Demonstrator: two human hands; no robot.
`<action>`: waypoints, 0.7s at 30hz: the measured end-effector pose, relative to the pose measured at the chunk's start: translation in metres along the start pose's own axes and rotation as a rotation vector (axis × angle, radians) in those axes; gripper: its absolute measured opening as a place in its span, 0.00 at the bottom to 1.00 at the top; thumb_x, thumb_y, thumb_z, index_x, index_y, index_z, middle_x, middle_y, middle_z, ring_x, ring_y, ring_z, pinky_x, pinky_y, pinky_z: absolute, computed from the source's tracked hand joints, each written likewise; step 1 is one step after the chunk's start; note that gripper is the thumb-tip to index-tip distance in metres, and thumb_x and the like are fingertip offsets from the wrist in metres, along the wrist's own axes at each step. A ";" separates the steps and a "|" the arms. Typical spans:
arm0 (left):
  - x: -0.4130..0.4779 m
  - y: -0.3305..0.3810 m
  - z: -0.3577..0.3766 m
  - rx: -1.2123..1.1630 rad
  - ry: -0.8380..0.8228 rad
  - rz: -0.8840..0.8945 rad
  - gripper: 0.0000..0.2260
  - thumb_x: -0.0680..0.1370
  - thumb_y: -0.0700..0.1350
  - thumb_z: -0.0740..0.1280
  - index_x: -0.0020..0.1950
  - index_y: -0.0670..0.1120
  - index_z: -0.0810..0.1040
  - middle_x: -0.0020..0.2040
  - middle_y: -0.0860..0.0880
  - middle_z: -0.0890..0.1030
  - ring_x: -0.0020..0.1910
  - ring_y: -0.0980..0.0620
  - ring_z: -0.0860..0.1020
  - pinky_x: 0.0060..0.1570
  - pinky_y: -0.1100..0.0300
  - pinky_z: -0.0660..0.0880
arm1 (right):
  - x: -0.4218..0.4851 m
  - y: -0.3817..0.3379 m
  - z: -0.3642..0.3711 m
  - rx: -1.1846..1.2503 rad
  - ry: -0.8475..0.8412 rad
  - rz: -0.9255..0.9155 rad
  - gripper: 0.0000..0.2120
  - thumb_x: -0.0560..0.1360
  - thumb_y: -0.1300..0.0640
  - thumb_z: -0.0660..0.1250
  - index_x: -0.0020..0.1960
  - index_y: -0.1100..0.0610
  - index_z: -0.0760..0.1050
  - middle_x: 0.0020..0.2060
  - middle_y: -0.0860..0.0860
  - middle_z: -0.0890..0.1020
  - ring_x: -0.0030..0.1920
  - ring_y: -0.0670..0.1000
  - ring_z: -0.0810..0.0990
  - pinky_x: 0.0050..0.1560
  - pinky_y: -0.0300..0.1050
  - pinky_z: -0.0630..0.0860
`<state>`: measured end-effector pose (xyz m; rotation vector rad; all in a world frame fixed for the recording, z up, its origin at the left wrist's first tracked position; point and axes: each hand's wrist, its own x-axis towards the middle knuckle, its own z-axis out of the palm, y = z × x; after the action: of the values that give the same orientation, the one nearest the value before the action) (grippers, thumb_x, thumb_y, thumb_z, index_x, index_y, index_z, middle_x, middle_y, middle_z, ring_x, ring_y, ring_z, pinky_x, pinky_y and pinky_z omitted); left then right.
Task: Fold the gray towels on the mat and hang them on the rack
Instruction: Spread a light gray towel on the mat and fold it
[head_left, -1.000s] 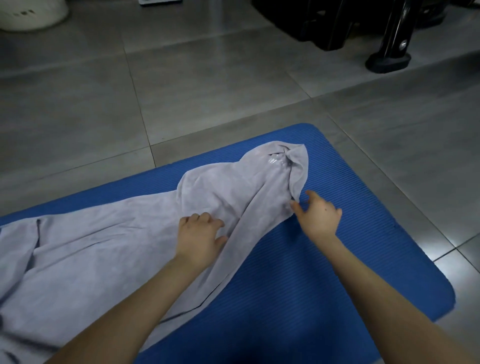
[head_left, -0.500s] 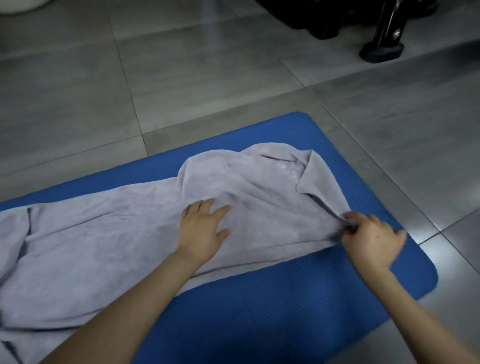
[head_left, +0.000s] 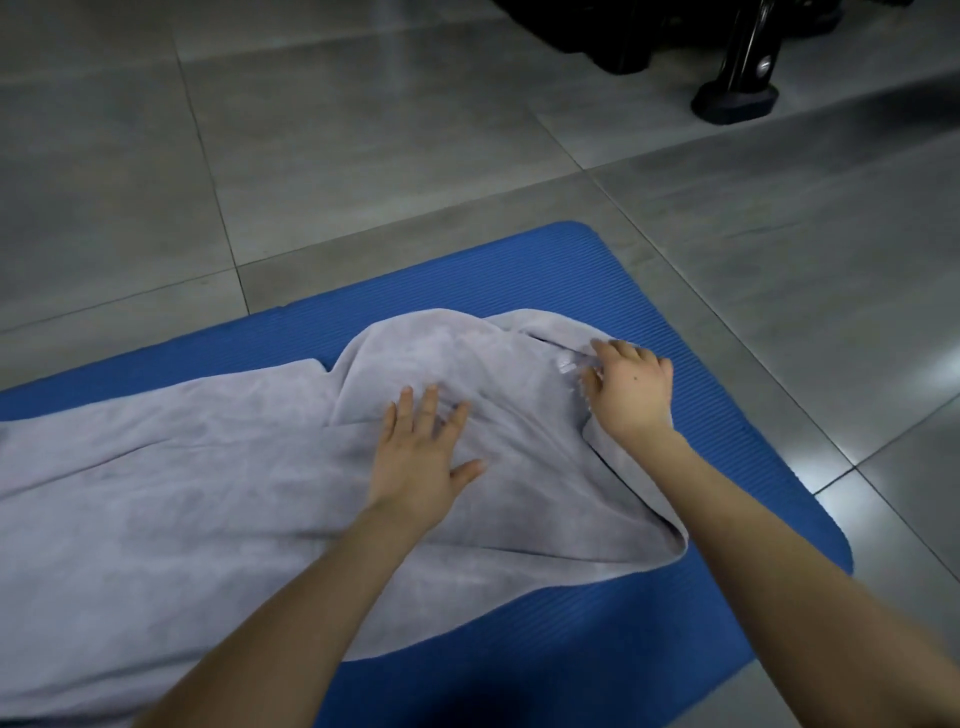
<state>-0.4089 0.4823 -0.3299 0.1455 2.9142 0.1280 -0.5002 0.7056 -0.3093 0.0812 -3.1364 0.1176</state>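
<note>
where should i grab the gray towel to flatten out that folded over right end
Pinch the doubled-over flap at the right end of the gray towel, by its rounded near corner, coming in from the bare right side of the blue mat. The edge there lies loose and looks slightly raised, so fingers likely slip under, while the left hand presses the middle flat.

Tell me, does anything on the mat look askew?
The gray towel lies rumpled: its right end is bunched and folded over at the right hand, with creases around the flat left hand. Nothing looks torn.
</note>
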 end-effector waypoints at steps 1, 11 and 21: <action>0.004 0.000 0.005 -0.018 0.036 -0.022 0.34 0.77 0.67 0.37 0.76 0.51 0.58 0.76 0.41 0.57 0.75 0.37 0.54 0.74 0.45 0.45 | 0.015 -0.005 0.002 0.030 -0.029 -0.006 0.19 0.79 0.50 0.57 0.67 0.57 0.70 0.62 0.55 0.76 0.61 0.61 0.72 0.62 0.54 0.61; 0.013 -0.004 0.051 -0.081 0.155 -0.107 0.25 0.79 0.60 0.47 0.75 0.54 0.59 0.75 0.45 0.62 0.74 0.42 0.58 0.69 0.39 0.50 | 0.104 -0.045 0.028 0.026 -0.134 -0.111 0.17 0.78 0.48 0.58 0.65 0.49 0.73 0.51 0.52 0.82 0.57 0.57 0.75 0.62 0.52 0.59; 0.016 -0.006 0.055 -0.057 0.170 -0.115 0.25 0.79 0.60 0.47 0.75 0.54 0.58 0.75 0.44 0.62 0.74 0.41 0.59 0.69 0.39 0.52 | 0.151 0.005 -0.016 0.207 0.074 0.349 0.17 0.73 0.48 0.61 0.60 0.50 0.75 0.53 0.58 0.80 0.58 0.61 0.75 0.63 0.52 0.60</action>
<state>-0.4125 0.4826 -0.3868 -0.0447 3.0748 0.2139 -0.6511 0.7036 -0.2931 -0.4600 -3.0196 0.4335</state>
